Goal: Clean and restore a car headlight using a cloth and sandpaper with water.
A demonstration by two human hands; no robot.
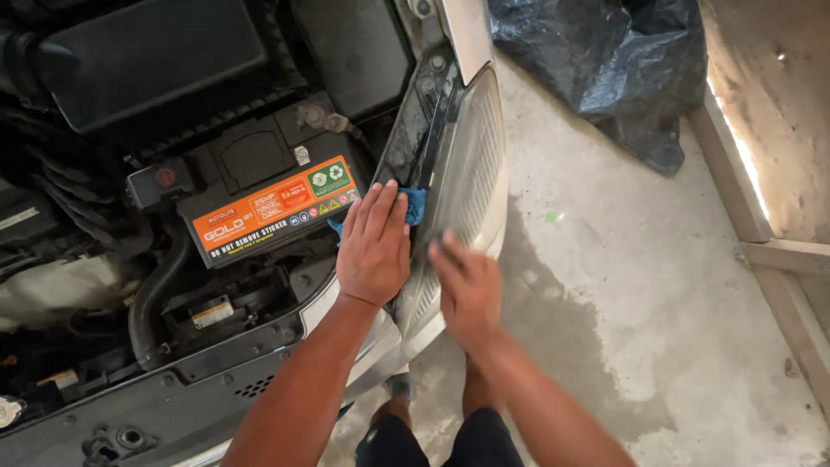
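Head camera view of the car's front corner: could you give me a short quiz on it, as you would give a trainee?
1. True or false: the left hand lies flat on a blue cloth at the edge of the engine bay.
2. Which does the right hand rest on? A) the headlight B) the battery C) the black plastic sheet
3. Fill in: the battery's top label is mostly ____ in colour.

Key:
1. True. The palm is down and the fingers are spread over the cloth.
2. A. The blurred hand is on the headlight lens.
3. Orange.
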